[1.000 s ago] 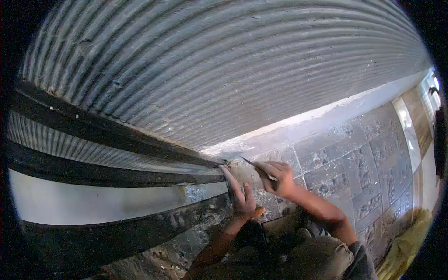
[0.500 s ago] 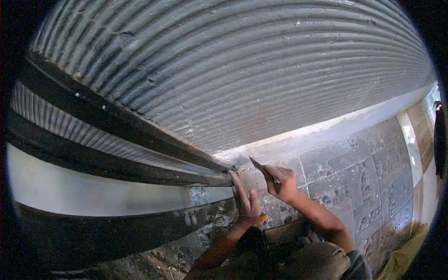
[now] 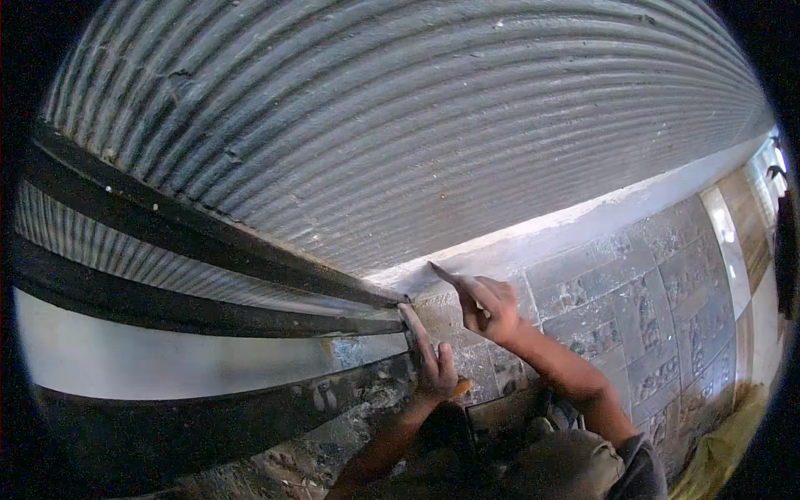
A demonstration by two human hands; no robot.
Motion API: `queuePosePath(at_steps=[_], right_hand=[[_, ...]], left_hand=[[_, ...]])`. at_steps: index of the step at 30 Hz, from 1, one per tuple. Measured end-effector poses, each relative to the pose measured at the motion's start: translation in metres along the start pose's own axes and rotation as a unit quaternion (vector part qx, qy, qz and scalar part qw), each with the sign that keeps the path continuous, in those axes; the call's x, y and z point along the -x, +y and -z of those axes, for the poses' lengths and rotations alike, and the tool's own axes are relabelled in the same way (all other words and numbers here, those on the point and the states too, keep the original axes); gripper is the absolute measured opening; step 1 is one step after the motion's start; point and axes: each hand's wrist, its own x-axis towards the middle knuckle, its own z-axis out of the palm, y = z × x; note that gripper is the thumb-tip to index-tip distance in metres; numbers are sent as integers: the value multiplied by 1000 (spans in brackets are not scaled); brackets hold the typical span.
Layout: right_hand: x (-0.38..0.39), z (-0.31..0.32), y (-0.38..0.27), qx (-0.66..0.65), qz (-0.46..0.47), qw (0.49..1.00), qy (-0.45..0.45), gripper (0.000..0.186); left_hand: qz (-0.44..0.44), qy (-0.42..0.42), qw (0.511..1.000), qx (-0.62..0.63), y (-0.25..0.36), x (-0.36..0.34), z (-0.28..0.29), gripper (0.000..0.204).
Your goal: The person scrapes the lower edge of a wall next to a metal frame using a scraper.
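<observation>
My left hand point(image 3: 432, 367) lies flat along the end of a dark frame point(image 3: 367, 315), its fingers stretched out and its thumb standing apart. To the right, my right hand point(image 3: 490, 308) is closed round a thin, dark flat-bladed scraper point(image 3: 444, 272). The blade shows almost edge-on, its tip pointing up and left at the white wall base point(image 3: 500, 252). Most of the handle is hidden in my fingers. Just below my left palm a small orange piece point(image 3: 462, 387) shows; I cannot tell whether the hand touches it.
A grey ribbed wall point(image 3: 417, 133) fills the upper view. Long dark bars of the frame run off to the left, with a pale panel point(image 3: 167, 358) between them. Patterned floor tiles point(image 3: 617, 308) spread to the right, speckled with white bits. Yellowish cloth point(image 3: 721, 446) lies at lower right.
My right hand has turned, so the blade now shows narrower, and its tip has moved slightly up and left. My left hand stays against the frame. The whole view has shifted a little.
</observation>
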Motion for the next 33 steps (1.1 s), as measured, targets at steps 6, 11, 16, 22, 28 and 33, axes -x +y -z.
queuePosePath(at_steps=[6, 11, 16, 22, 28, 33], right_hand=[[43, -9, 14, -34, -27, 999, -30, 25], [59, 62, -8, -24, -79, 996, 41, 45], [2, 16, -11, -16, -74, 995, -69, 48], [-2, -55, 1, -2, 43, 998, -36, 43], [74, 39, -15, 51, -84, 995, 29, 32], [52, 41, -50, 115, -44, 982, 141, 39]], left_hand=[[-5, 41, 998, 56, -10, 3, -8, 66], [-17, 53, 996, 67, -12, 0, -9, 67], [-80, 8, 997, 19, -6, 9, 1, 66], [-378, -36, 789, -484, -20, 15, 29, 69], [-73, -3, 995, 64, -12, 9, 6, 66], [-37, 9, 995, 88, 2, -1, 5, 67]])
